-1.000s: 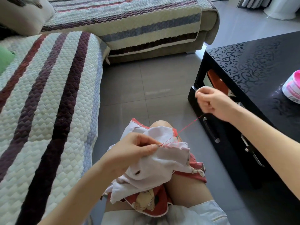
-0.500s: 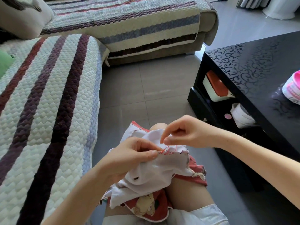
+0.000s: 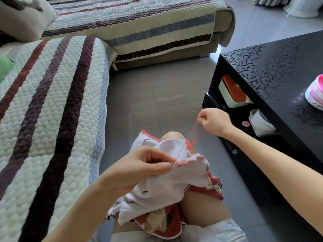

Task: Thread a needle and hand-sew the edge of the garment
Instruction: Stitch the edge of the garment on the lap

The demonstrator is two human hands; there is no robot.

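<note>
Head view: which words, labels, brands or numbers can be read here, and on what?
No text can be read.
Tub on the table: pink-and-white markings, too blurred to read.
Garment: no letters visible.

The garment (image 3: 167, 186) was soft white cloth with red stitched trim, the sofa cover (image 3: 52, 105) a quilted matt textile, the table (image 3: 279, 70) glossy black, the floor (image 3: 157, 95) smooth tile.
</note>
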